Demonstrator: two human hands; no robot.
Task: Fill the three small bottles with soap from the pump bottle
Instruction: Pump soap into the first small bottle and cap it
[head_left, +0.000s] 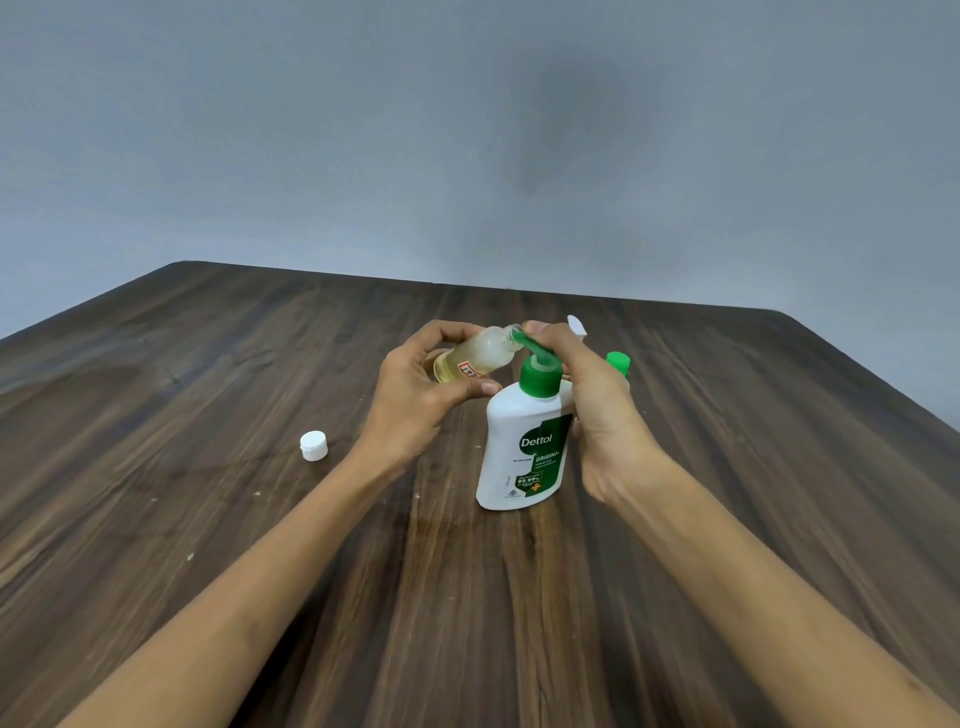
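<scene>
- The step in hand was, as I judge it, the filling of one small bottle: the left hand (415, 395) gripped a small clear plastic bottle with a red-and-white label (475, 358), tilted, so that its open mouth met the green spout of the white pump bottle with a green collar and green label (524, 447).
- The right hand (597, 410) was curled around the back of the pump bottle, which stood on the dark wooden table (208, 519); its fingertips lay on the pump head — whether they were pressing, I cannot tell.
- Yellowish liquid sat in the low end of the small bottle — only part full.
- A white round cap (314, 446) lay on the table, well apart to the left.
- Behind the right hand showed a green-capped bottle (618, 362) and something white, mostly hidden.
- The next move probably called for more pumping with the mouth held at the spout, then closing with the cap.
</scene>
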